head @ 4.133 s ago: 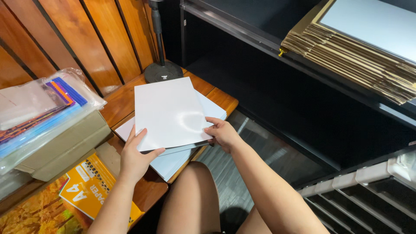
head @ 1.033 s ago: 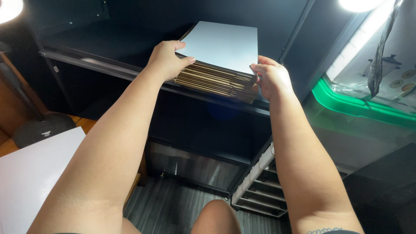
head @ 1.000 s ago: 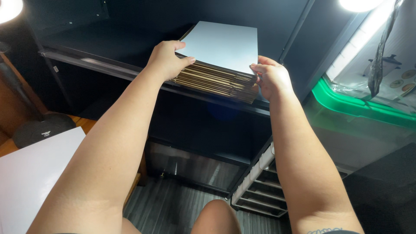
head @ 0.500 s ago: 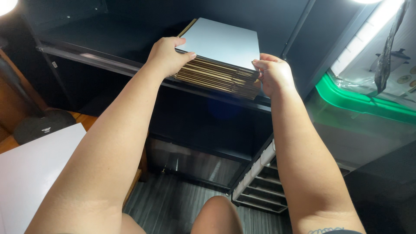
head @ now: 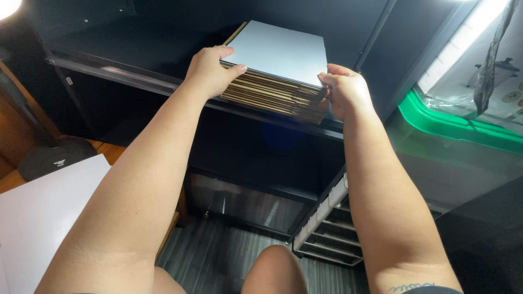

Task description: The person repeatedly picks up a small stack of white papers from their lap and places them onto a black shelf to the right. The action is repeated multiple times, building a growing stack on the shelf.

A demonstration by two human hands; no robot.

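Observation:
A stack of flat brown cardboard sheets (head: pixel 275 93) with a white top sheet (head: pixel 280 51) lies on a black shelf (head: pixel 136 81) in front of me. My left hand (head: pixel 210 69) grips the stack's left front corner, thumb on top. My right hand (head: pixel 344 93) holds the right front corner, fingers curled over the white sheet's edge. Both arms reach up and forward to the shelf.
White paper (head: pixel 43 212) lies on a wooden table at lower left, beside a dark round lamp base (head: pixel 54 158). A clear bin with a green rim (head: pixel 463 130) stands to the right. A low slotted rack (head: pixel 332 228) sits on the grey floor below.
Four seconds ago both hands held white sheets on the wooden table. Since then they have gone up to the shelf and taken the cardboard stack's corners; the last second shows only slight shifts.

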